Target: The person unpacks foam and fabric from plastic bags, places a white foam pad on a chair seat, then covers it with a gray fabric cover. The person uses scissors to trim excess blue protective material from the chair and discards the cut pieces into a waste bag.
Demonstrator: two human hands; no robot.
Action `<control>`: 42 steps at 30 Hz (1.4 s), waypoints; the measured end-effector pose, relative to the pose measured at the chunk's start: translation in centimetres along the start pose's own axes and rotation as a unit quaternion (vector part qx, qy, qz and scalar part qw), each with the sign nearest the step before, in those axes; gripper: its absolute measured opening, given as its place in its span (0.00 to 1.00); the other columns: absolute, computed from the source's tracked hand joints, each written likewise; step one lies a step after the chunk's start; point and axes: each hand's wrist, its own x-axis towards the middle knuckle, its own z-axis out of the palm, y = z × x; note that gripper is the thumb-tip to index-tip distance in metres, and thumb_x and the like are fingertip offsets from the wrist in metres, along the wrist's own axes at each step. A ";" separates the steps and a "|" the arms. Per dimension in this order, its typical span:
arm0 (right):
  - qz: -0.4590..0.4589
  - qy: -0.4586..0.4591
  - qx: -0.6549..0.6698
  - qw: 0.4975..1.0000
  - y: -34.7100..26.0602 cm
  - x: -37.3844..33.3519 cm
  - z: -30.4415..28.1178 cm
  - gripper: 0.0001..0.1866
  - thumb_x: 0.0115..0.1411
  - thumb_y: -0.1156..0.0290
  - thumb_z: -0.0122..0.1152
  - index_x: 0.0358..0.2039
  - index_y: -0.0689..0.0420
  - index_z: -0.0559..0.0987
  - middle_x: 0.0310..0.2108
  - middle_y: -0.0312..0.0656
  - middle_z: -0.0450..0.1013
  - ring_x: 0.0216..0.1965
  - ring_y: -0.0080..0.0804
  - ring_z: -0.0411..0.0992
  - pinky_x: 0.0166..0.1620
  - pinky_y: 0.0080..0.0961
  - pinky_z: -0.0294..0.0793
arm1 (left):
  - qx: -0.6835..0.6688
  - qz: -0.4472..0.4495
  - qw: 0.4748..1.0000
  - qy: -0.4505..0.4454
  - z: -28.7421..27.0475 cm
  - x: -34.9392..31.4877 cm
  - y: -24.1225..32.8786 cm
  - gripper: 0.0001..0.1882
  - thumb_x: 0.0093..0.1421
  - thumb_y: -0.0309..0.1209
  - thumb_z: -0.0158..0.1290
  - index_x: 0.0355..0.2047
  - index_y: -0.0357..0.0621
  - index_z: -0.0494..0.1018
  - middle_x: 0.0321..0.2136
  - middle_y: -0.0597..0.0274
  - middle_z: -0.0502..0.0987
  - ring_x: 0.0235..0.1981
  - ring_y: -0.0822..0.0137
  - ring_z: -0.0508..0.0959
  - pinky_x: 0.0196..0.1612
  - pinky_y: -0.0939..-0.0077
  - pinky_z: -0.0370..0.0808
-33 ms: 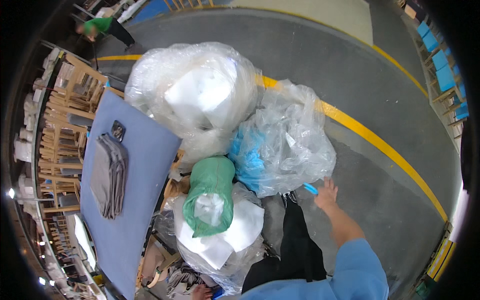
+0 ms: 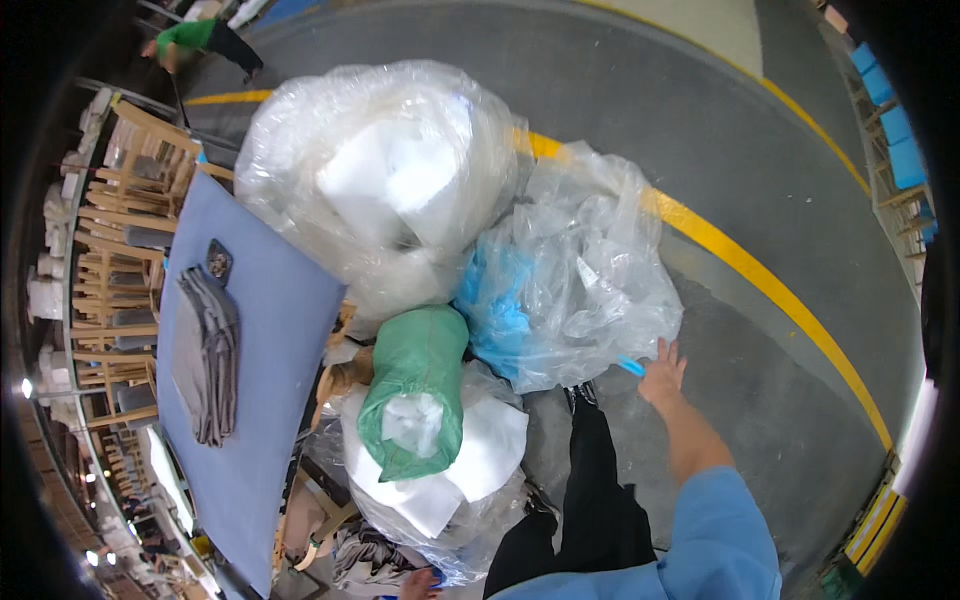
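My right hand (image 2: 662, 374) reaches forward over the floor. A slim blue object (image 2: 630, 366) juts from its thumb side, and the other fingers point forward. Just beyond lies a crumpled clear plastic bag (image 2: 600, 290) with a light-blue plastic part (image 2: 497, 310). At the lower edge, my left hand (image 2: 420, 584) shows only in part, beside a bundle of grey cloth (image 2: 365, 560) and the plastic wrap; its grip is unclear. A green woven sack (image 2: 420, 345), with white material at its mouth, lies on white foam sheets (image 2: 490, 450) wrapped in clear plastic.
A large plastic-wrapped bundle (image 2: 300, 130) stands ahead. On the left, a blue-grey tabletop (image 2: 270, 300) bears folded grey fabric (image 2: 207, 355) and a small dark item (image 2: 218, 262). Wooden chair frames (image 2: 120, 290) stack behind it. A person in green (image 2: 185, 36) stands far left. A yellow line (image 2: 760, 275) crosses the floor.
My right hand has moved slightly forward and right with the slim blue object, nearer the clear bag's edge. My left hand has shifted a little right. The person in green has changed posture.
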 end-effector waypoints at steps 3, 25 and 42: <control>0.012 -0.042 -0.087 0.995 1.6 10.2 -1.0 0.18 0.59 0.65 0.61 0.49 0.51 0.85 0.79 0.47 0.38 0.78 0.54 0.32 0.72 0.64 0.44 | 0.262 -0.003 0.965 0.025 10.7 5.4 -1.0 0.18 0.68 0.34 0.56 0.55 0.41 0.75 0.44 0.58 0.81 0.40 0.64 0.81 0.40 0.70 0.80; -0.504 -0.115 0.650 0.558 -26.8 -15.0 -5.0 0.22 0.53 0.64 0.64 0.48 0.59 0.81 0.62 0.57 0.68 0.65 0.60 0.63 0.65 0.54 0.61 | 0.840 0.206 0.496 0.080 49.0 41.7 20.9 0.44 0.57 0.35 0.61 0.72 0.55 0.55 0.57 0.34 0.71 0.56 0.44 0.77 0.59 0.52 0.73; 0.093 -0.192 0.572 0.792 -0.7 25.6 14.4 0.30 0.52 0.67 0.70 0.55 0.65 0.77 0.42 0.46 0.81 0.40 0.36 0.79 0.45 0.33 0.79 | 0.581 0.510 0.634 -0.035 48.3 43.2 26.5 0.31 0.58 0.35 0.64 0.60 0.37 0.71 0.57 0.38 0.73 0.58 0.44 0.73 0.60 0.58 0.71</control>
